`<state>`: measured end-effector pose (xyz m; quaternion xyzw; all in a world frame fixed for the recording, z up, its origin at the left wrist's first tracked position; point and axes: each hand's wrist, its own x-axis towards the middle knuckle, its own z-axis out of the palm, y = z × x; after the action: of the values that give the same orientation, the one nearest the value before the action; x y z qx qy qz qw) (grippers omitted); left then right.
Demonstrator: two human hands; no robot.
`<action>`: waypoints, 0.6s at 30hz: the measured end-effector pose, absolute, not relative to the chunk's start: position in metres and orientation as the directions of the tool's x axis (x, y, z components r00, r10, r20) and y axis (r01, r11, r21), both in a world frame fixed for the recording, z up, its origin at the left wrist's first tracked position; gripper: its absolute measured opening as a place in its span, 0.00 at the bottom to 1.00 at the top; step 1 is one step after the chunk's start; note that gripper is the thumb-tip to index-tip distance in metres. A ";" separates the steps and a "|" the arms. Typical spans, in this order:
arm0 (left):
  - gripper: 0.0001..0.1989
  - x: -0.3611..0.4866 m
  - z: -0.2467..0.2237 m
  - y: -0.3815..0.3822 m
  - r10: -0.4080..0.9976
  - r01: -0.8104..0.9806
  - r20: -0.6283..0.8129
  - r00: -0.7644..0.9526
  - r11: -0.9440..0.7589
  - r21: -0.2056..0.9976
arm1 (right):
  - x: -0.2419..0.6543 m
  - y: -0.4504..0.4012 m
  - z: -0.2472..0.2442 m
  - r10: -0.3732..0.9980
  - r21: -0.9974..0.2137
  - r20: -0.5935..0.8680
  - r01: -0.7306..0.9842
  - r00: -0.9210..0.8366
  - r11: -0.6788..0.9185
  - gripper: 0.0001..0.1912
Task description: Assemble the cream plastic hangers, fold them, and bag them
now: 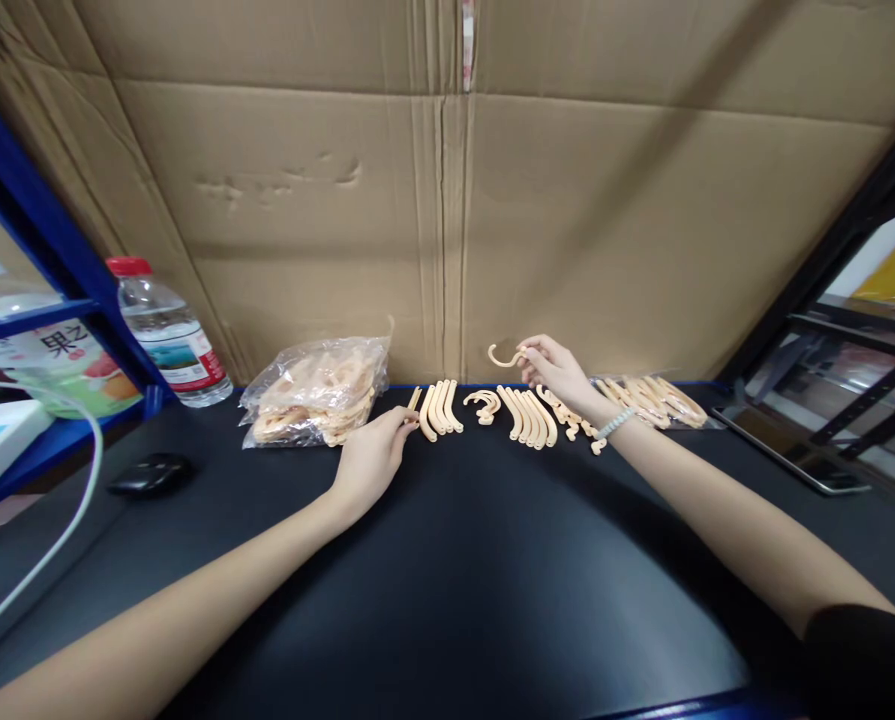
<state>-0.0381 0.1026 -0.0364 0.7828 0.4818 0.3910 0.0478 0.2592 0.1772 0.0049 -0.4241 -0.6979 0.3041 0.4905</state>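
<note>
My right hand (556, 368) is raised above the table, its fingers closed on the end of a beige plastic hanger hook (503, 361). More such hooks (484, 406) lie in a small heap below. My left hand (372, 455) rests low over the table, thumb and fingers pinched on a slim beige hanger arm (415, 398), partly hidden by the fingertips. Beside it is a row of curved hanger arms (439, 408). A second row of curved arms (529, 417) lies right of the hooks, with small knobbed beige pieces (563, 412) beneath my right wrist.
A clear bag of beige parts (316, 390) sits at left, another bag (653, 402) at right. A red-capped water bottle (173, 340), a black mouse (151, 474) and a white cable (91, 490) are at left. A tablet-like device (788, 450) lies at right. Cardboard (304, 230) stands behind.
</note>
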 end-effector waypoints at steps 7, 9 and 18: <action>0.10 -0.033 -0.035 0.098 0.790 0.545 0.599 0.131 -0.562 0.622 | 0.259 0.098 0.007 0.953 -0.974 0.224 -0.022 -0.202 0.224 0.15; 0.10 -0.027 -0.030 0.089 0.778 0.511 0.613 0.137 -0.585 0.629 | 0.257 0.079 0.006 0.960 -0.984 0.160 -0.113 -0.229 0.137 0.14; 0.08 0.009 -0.017 0.049 0.921 0.129 0.360 0.145 -0.379 0.916 | 0.245 0.050 -0.018 0.968 -0.962 0.033 -0.271 -0.249 -0.037 0.12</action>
<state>0.0091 0.0489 -0.0172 0.6516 0.4032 0.5146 0.3847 0.2449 0.0498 -0.0177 -0.3594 -0.4849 0.6240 0.4963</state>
